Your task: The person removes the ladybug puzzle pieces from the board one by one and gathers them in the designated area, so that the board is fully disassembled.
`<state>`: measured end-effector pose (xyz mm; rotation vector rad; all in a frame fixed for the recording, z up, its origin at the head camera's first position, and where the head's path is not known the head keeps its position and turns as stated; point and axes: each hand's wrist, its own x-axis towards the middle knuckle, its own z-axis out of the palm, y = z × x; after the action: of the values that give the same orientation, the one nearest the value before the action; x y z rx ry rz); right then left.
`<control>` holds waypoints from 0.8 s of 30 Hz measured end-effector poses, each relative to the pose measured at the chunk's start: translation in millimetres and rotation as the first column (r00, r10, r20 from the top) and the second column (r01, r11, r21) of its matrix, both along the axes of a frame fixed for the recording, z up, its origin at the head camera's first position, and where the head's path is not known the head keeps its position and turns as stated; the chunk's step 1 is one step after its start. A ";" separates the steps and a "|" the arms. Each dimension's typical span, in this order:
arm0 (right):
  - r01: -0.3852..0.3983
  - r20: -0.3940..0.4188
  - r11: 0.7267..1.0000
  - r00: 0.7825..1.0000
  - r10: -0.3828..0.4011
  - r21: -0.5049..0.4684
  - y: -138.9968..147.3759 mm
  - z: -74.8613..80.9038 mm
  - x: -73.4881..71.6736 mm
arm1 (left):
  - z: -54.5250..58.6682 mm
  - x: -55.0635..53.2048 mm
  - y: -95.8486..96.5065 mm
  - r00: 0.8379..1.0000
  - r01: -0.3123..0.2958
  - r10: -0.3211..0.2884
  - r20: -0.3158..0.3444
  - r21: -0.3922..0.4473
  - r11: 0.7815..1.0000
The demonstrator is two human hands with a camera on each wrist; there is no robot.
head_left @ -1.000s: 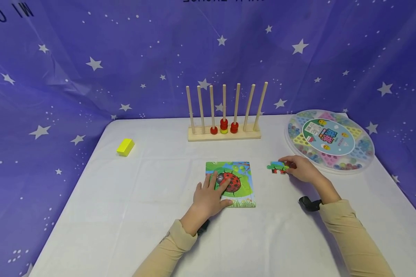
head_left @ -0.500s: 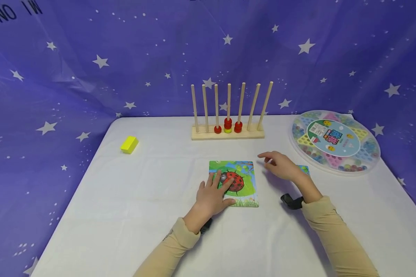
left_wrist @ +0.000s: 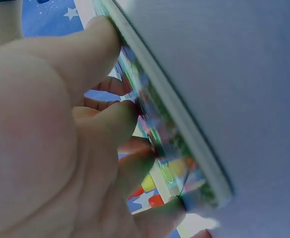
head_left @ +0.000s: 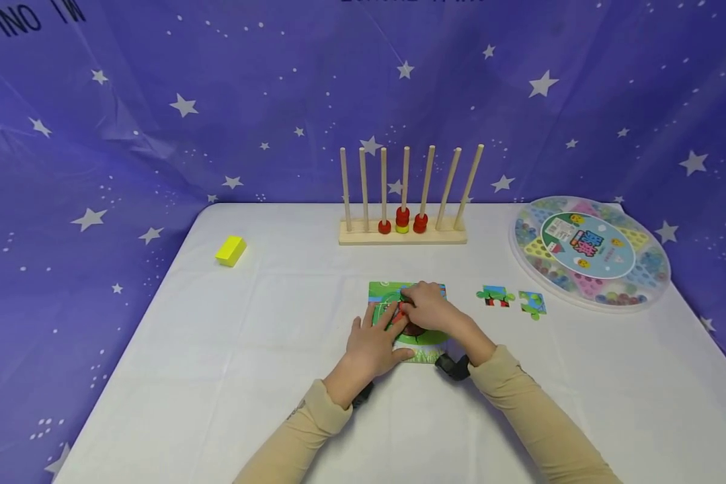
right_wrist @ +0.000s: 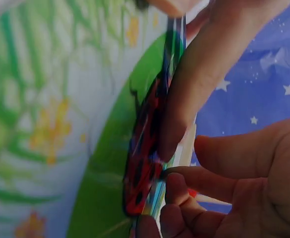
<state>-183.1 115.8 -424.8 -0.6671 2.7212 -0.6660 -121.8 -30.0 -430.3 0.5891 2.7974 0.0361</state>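
Observation:
A square ladybug jigsaw puzzle (head_left: 426, 355) lies on the white table, partly covered by both hands. My left hand (head_left: 369, 349) rests on its left part with the fingers spread; in the left wrist view the fingertips press its face near the puzzle's pale edge (left_wrist: 172, 114). Over the upper middle, my right hand (head_left: 433, 310) touches the picture with bent fingertips. The right wrist view has those fingertips at the red ladybug (right_wrist: 144, 173), the thumb apart from them and no piece visible between. Two loose puzzle pieces, one (head_left: 495, 292) beside another (head_left: 531, 300), lie right of the puzzle.
Behind the puzzle stands a wooden peg rack (head_left: 402, 236) with several red and yellow beads. A round clear case of marbles (head_left: 589, 245) sits at the back right. At the left lies a yellow block (head_left: 231, 251). A purple starry cloth (head_left: 290, 87) hangs behind the table.
My right hand has let go of a puzzle piece at the right and moved left onto the puzzle, uncovering both loose pieces. The left hand stays on the puzzle. The head view shifts slightly.

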 end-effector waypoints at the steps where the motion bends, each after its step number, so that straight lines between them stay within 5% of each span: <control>1: -0.010 -0.009 1.000 1.000 0.010 0.006 -1.9 -0.5 0.8 | 0.6 0.3 0.0 1.000 0.007 -0.007 0.006 -0.008 1.000; 9: 0.021 0.016 1.000 1.000 -0.021 0.007 -7.3 -0.7 5.8 | 0.7 1.3 0.2 0.994 0.103 -0.100 0.054 -0.049 0.993; 17: 0.052 0.003 0.991 0.999 -0.052 -0.120 -5.2 -4.4 3.0 | 1.4 1.3 -0.3 0.993 0.106 -0.104 0.047 -0.053 0.993; 24: 0.138 0.129 0.950 0.986 -0.105 -0.279 -2.2 -11.0 0.8 | -0.6 0.9 0.5 0.994 0.099 -0.097 0.046 -0.046 0.994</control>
<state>-182.3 113.7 -435.8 -0.5066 2.6009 -1.1105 -120.9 -29.5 -430.9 0.7040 2.7159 -0.0377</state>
